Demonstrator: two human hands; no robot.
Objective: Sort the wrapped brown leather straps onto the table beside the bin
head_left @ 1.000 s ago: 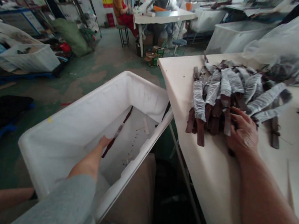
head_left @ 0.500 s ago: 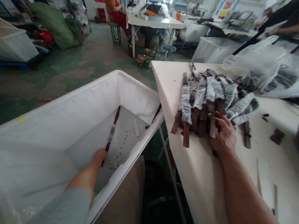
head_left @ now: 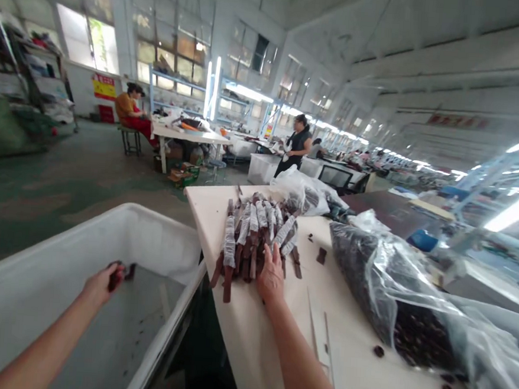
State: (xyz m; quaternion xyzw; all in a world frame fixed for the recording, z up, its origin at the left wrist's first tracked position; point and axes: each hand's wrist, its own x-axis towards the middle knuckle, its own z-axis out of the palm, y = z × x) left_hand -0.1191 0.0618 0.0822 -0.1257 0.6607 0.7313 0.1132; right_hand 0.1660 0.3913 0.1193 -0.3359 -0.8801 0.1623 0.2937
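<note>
My left hand [head_left: 101, 281] hangs over the white plastic bin [head_left: 23, 273] and is closed on a dark brown strap [head_left: 120, 269], whose end sticks out past my fingers. My right hand [head_left: 271, 276] lies flat on a pile of brown straps wrapped in grey film [head_left: 252, 235] on the cream table [head_left: 271, 337]. The pile fans out near the table's left edge, with several strap ends pointing towards me.
A large clear bag of dark pieces [head_left: 395, 287] lies on the table at right, with another plastic bag [head_left: 304, 194] behind the pile. A person in black [head_left: 294, 149] stands beyond the table. Another person sits at a far table [head_left: 188, 135].
My left hand has risen out of the bin's bottom with a strap in it. The view has tilted up from the bin and table to the hall. My right hand stays on the pile.
</note>
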